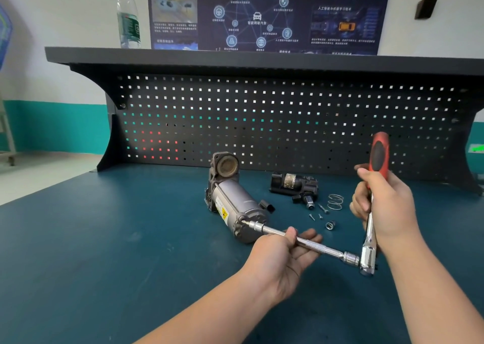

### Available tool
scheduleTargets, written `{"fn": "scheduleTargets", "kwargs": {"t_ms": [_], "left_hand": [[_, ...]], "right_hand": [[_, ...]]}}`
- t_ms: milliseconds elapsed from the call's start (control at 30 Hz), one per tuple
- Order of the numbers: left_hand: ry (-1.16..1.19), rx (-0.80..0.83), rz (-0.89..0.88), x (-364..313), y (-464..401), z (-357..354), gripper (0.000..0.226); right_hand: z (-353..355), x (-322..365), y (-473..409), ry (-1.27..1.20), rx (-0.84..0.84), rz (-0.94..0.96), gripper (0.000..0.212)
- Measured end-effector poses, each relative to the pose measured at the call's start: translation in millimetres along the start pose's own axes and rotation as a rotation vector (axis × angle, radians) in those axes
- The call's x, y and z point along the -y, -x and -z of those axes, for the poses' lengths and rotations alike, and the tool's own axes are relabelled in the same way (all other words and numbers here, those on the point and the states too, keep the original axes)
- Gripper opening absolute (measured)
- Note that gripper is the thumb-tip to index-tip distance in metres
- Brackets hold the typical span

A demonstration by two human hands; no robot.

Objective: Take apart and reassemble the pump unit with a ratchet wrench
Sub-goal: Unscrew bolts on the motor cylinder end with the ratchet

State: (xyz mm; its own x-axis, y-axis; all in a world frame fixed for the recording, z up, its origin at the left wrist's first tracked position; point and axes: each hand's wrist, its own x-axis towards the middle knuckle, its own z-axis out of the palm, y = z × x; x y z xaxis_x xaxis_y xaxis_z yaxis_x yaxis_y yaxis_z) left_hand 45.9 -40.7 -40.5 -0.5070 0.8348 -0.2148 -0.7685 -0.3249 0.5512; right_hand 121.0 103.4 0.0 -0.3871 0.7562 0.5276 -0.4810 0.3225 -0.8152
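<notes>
Standing at the far left on the shelf [183, 55] above the pegboard [288, 124]: a clear water bottle [127, 16], with a dark poster [267, 14] just beside it on the wall

Lying on its side on the blue-green bench [104, 239], left of centre: the grey pump unit [233, 199], round open end turned toward the pegboard, yellow warning label facing up, near end cap facing the person

Meeting a bolt on that near end cap: the tip of a long chrome extension bar [296, 239], running down and to the right to the ratchet head

Cradling the bar from below at mid-length: the left hand [282, 254], palm up, fingers loosely curled under the bar, thumb pressing on top

Lying behind, right of the pump unit and well apart from it: a black motor part [293, 184] with a worn label

Scattered near it on the bench: a wire spring [335, 202], three small screws [323, 209] and a small metal socket [330, 224]

Standing nearly upright at the right: the ratchet wrench [370, 228], chrome head at the bottom joining the bar, red and black grip at the top

Gripping the handle just below the red grip: the right hand [385, 202], fingers wrapping tightly round it, thumb pressing against the grip
</notes>
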Motion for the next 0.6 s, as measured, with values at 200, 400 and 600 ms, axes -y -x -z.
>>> {"fn": "scheduleTargets", "kwargs": {"t_ms": [200,400,600], "left_hand": [[-0.122,0.067,-0.075,1,-1,3,0.01],[-0.263,0.157,-0.295,-14,0,1,0.007],[-0.036,0.113,-0.399,-68,-5,5,0.012]], "right_hand": [[5,3,-3,0.006,-0.077,-0.074,0.018],[3,-10,-4,0.018,-0.218,-0.526,0.022],[-29,-19,20,-0.399,0.287,-0.901,0.022]]}}
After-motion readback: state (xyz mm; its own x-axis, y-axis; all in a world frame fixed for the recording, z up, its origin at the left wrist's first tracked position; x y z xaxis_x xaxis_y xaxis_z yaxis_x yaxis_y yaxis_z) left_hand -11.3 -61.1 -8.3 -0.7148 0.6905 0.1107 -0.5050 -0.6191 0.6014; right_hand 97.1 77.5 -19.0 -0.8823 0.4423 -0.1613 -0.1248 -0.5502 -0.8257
